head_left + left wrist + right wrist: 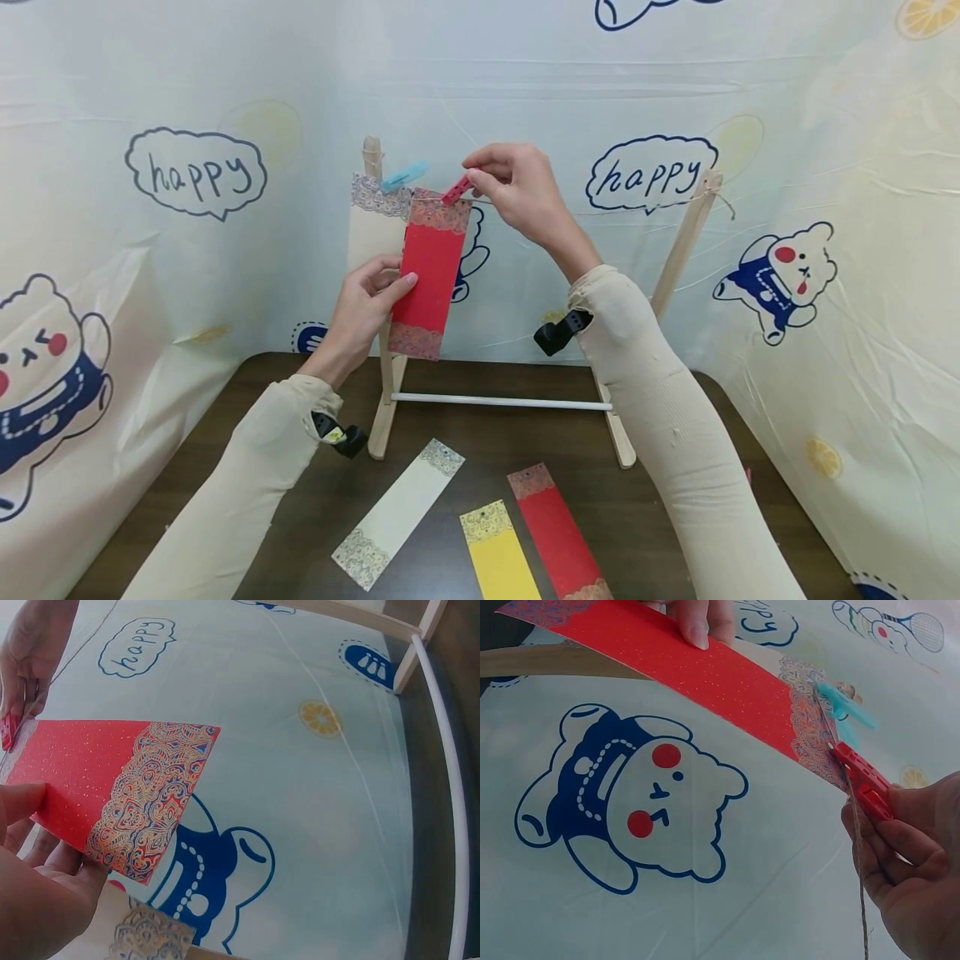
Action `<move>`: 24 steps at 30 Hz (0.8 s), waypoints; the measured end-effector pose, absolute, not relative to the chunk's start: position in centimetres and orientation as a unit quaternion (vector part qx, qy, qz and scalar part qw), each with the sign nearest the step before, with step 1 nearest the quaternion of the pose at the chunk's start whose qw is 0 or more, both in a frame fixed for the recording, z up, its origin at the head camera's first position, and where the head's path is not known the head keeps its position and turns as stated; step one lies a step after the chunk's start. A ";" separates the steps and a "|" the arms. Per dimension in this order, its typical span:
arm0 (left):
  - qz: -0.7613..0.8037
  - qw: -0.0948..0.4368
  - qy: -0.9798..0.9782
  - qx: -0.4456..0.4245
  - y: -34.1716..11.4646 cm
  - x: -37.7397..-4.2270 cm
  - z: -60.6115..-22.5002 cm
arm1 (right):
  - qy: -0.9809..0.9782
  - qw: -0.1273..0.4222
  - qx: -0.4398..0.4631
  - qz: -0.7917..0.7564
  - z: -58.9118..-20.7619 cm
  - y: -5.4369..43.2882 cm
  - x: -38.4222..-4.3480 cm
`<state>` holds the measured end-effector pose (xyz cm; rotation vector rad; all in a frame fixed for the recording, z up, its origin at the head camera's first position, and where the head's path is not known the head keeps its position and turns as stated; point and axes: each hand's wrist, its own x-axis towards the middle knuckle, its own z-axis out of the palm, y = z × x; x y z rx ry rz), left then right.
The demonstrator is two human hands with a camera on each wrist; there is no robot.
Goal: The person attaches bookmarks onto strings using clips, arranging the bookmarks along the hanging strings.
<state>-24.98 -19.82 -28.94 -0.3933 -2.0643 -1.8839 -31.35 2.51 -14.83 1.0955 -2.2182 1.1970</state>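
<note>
A red paper card (431, 271) with patterned ends hangs upright at the string (861, 885), its top edge right at the line. My left hand (367, 304) pinches it by its left edge, thumb on the front and fingers behind. In my right hand (517, 190) a red clothespin (456, 190) is pinched between thumb and fingers, its tip over the card's top right corner. A blue clothespin (405, 177) holds a cream card (371, 225) to the string on the left, partly hidden by the red card and my left hand.
The string runs between two wooden posts, the right post (686, 242) leaning. A white rod (502, 402) joins the stand's feet. On the dark table (300, 467) lie another cream card (401, 512), a yellow card (501, 554) and a second red card (561, 533).
</note>
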 end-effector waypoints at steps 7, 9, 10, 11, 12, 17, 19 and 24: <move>-0.657 0.153 -0.725 -0.139 -19.8 -24.9 -28.9 | -0.810 0.180 0.374 0.413 -14.9 2.5 -31.2; -0.655 0.149 -0.728 -0.140 -19.8 -24.9 -29.0 | -0.819 0.168 0.364 0.410 -15.0 2.6 -31.2; -0.653 0.146 -0.730 -0.140 -19.9 -24.9 -29.1 | -0.823 0.163 0.360 0.408 -15.1 2.6 -31.2; -0.650 0.143 -0.733 -0.139 -19.9 -24.9 -29.2 | -0.827 0.156 0.354 0.407 -15.2 2.7 -31.1; -0.646 0.138 -0.738 -0.137 -19.9 -24.9 -29.3 | -0.831 0.151 0.350 0.406 -15.2 2.8 -31.0; -0.621 0.111 -0.766 -0.124 -20.4 -24.6 -30.2 | -0.842 0.145 0.343 0.390 -15.6 3.2 -30.7; -0.606 0.104 -0.779 -0.119 -20.6 -24.3 -30.7 | -0.843 0.150 0.345 0.385 -15.8 3.4 -30.5; -0.569 0.101 -0.809 -0.105 -21.1 -23.3 -31.9 | -0.841 0.175 0.352 0.372 -16.1 3.9 -29.9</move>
